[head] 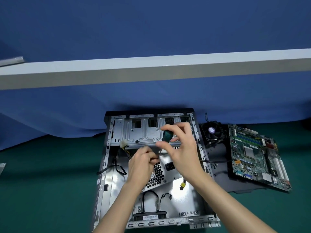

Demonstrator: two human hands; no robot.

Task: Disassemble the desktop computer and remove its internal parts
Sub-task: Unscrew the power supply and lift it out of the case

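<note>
An open desktop case (107, 167) lies flat on the green mat. Inside it a grey power supply (165, 172) with a honeycomb grille sits tilted, below the metal drive cage (143, 132). My right hand (181, 145) holds a screwdriver (166, 136) by its dark green handle, its shaft pointing down toward the power supply's upper edge. My left hand (143, 163) pinches the lower end of the shaft near the tip, over the power supply. Loose black cables (121, 169) and a white connector (124, 143) lie in the case.
A green motherboard (257, 157) lies right of the case on a dark panel (218, 169). A black cooler fan (212, 132) stands behind the panel. A blue cloth covers the wall behind, crossed by a white beam (151, 71).
</note>
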